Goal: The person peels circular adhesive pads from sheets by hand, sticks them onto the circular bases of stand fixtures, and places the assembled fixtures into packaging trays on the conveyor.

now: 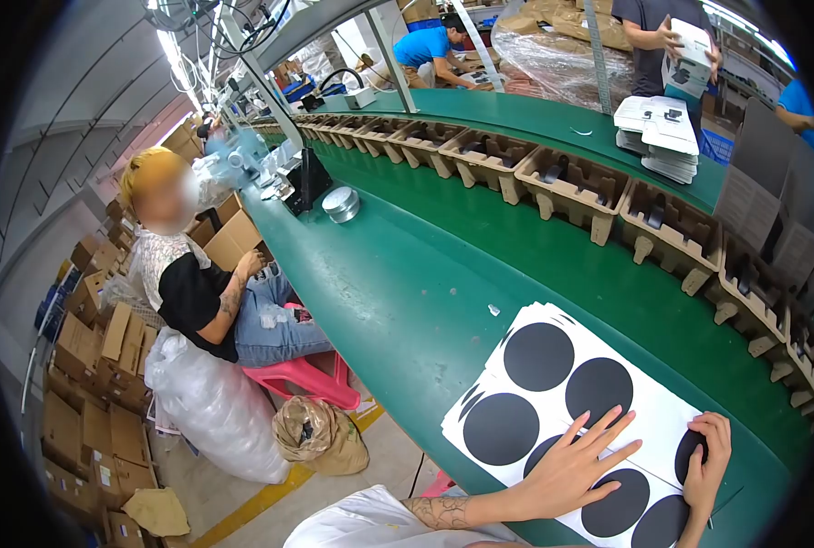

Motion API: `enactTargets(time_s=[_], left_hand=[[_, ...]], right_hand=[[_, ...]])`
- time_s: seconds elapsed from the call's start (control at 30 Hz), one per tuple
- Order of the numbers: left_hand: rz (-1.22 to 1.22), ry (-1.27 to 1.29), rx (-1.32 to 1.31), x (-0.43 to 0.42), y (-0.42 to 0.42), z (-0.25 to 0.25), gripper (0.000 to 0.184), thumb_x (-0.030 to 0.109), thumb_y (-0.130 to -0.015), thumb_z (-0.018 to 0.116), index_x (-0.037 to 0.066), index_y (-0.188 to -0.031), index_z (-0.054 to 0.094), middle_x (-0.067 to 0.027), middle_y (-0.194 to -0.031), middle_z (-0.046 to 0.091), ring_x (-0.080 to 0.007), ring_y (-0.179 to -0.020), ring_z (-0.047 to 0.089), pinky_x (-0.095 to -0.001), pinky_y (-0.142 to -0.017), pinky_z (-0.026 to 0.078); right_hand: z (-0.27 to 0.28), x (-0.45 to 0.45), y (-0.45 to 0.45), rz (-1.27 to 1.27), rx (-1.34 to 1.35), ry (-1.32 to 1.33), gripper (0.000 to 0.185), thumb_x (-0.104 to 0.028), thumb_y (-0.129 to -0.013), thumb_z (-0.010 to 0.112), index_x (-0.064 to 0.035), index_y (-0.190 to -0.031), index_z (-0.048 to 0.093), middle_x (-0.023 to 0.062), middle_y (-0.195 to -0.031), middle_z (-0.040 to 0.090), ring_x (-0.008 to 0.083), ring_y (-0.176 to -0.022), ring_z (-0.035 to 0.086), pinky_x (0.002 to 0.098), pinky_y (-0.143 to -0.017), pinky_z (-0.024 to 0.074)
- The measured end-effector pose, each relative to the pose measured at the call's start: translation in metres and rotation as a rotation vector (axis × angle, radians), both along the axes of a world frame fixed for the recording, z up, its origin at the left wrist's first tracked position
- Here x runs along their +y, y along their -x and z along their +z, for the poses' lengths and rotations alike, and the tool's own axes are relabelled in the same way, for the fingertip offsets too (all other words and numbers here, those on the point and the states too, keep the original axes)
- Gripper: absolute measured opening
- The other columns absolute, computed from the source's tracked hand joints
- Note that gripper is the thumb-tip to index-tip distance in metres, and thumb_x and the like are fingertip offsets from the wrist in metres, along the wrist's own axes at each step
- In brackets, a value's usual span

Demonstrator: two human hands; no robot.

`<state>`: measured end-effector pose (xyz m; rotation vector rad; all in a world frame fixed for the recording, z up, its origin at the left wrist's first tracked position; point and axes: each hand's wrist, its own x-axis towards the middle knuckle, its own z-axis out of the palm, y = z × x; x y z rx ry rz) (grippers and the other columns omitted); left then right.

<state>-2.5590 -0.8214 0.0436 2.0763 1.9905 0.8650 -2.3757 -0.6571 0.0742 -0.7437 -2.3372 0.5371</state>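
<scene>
White sheets printed or covered with large black discs (649, 406) lie in a loose stack on the green bench in front of me. My left hand (571, 468) rests palm down across them, its fingers spread over the white paper and black discs. At the right end of the sheets, my right hand (710, 466) is curled over the edge, thumb and fingers bent around a black disc (689, 457) on the paper. Part of that disc is hidden behind the fingers. A thin dark tool or wire (726, 500) lies beside the right wrist.
Brown moulded trays (576, 196) with black parts line the conveyor beyond the bench. A round metal tin (341, 205) stands farther left. A seated co-worker (197, 283) is on the left; another person holds a white box (690, 59) behind stacked white cartons (658, 132).
</scene>
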Motion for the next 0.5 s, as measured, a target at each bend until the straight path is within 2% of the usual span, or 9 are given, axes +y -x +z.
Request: enactTargets(time_s=[0.17, 0.5], left_hand=[[0.015, -0.009, 0.011, -0.001, 0.003, 0.0, 0.057, 0.039, -0.093, 0.047, 0.017, -0.143, 0.033, -0.0145, -0.152, 0.018, -0.0318, -0.14, 0.018, -0.0517, -0.107, 0.023], [0.016, -0.001, 0.036, -0.005, 0.01, 0.007, 0.056, 0.041, -0.092, 0.048, 0.017, -0.141, 0.036, -0.0145, -0.151, 0.022, -0.0319, -0.139, 0.022, -0.0541, -0.105, 0.026]], right_hand=[[0.004, -0.003, 0.01, -0.003, -0.01, -0.037, 0.028, 0.0, -0.058, 0.04, 0.0034, -0.083, 0.053, 0.0185, -0.089, 0.052, 0.0364, -0.093, 0.047, 0.0419, -0.089, 0.0374], [0.001, -0.004, 0.013, -0.018, 0.071, -0.072, 0.025, -0.001, -0.055, 0.043, 0.0019, -0.08, 0.05, 0.0192, -0.087, 0.048, 0.0357, -0.087, 0.047, 0.04, -0.083, 0.0396]])
